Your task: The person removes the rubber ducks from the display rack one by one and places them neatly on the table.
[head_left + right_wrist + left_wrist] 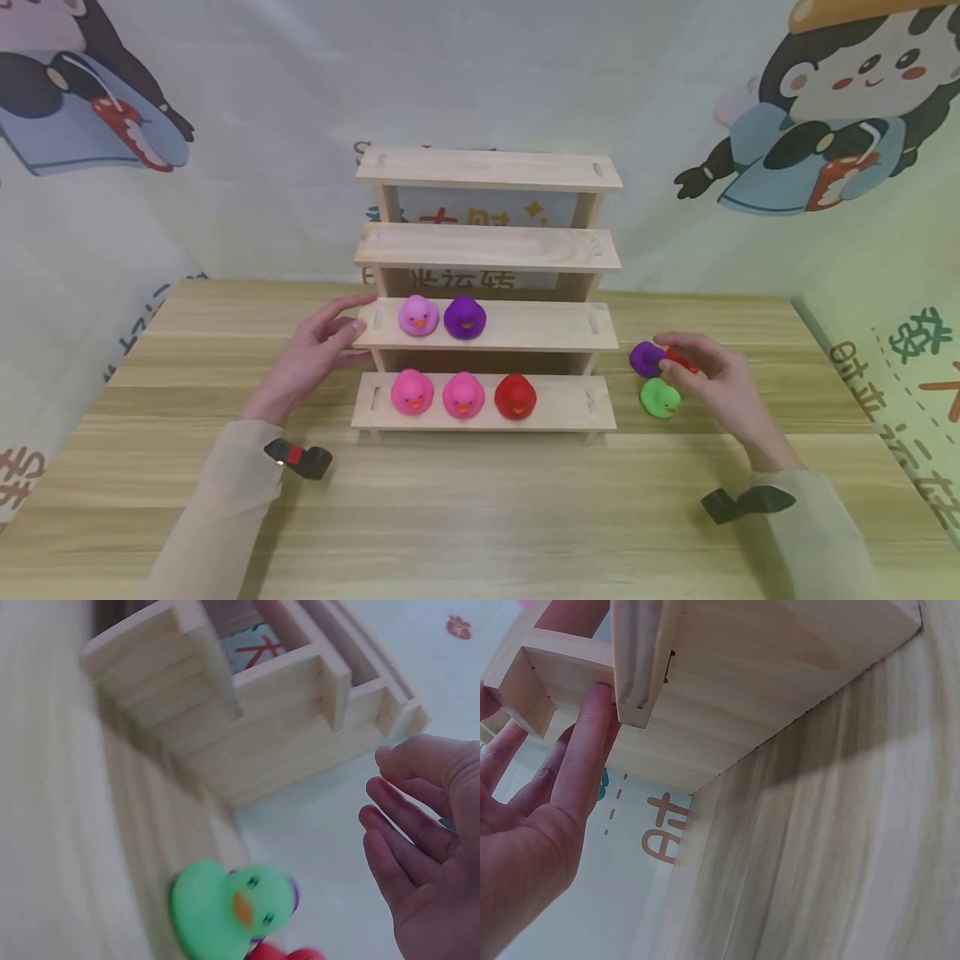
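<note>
My left hand (318, 346) touches the left end of the wooden tiered shelf (487, 250) with extended fingers. In the left wrist view a fingertip meets the wood beneath a board. Over at the right, my right hand (712, 379) hovers above loose rubber ducks, its fingers loosely bent around nothing in the right wrist view. Close to its fingertips are a purple duck (647, 359) and a red duck (681, 361), partly covered by the hand. A green duck (661, 398) lies just in front of them.
On the lowest board sit two pink ducks (412, 392) and a red duck (515, 397). One board higher are a lilac duck (418, 317) and a purple duck (465, 318). A patterned cloth (487, 75) hangs behind the wooden table (480, 517).
</note>
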`<state>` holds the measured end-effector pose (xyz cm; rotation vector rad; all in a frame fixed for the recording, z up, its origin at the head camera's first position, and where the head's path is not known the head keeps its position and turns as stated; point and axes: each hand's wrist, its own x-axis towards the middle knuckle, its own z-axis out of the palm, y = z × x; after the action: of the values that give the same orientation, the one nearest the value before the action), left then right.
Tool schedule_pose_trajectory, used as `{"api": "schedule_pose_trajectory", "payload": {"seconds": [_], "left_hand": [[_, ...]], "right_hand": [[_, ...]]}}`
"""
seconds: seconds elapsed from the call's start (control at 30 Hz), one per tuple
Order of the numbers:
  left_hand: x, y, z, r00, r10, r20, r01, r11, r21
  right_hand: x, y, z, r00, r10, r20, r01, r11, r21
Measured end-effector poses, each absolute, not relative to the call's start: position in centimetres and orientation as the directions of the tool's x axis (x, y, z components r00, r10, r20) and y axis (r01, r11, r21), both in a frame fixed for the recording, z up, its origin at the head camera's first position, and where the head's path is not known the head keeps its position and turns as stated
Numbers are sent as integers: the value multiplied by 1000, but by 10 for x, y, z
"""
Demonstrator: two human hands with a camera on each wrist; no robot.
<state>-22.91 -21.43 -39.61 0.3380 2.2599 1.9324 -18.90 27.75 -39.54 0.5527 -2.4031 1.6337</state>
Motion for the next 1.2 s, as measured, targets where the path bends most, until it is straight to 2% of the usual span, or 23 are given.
{"api": "schedule_pose_trajectory", "payload": {"seconds": [0.3,0.53,1.0,1.2], "left_hand": [[-230,-214,-399,-966,258,28,65,136,989],[-228,-215,-400,-967,253,18,56,145,988],[-231,-215,-402,-966,256,37,71,124,990],[-232,-214,-401,-965,259,37,69,113,991]], "right_hand": [[-195,259,-375,-921,-175,347,-386,313,-868],[-204,241,-368,-905,-192,380,-415,204,-886],[-229,191,-347,-844,-272,462,-510,138,-849],[-234,173,-343,-844,-309,439,-494,125,-861]]}}
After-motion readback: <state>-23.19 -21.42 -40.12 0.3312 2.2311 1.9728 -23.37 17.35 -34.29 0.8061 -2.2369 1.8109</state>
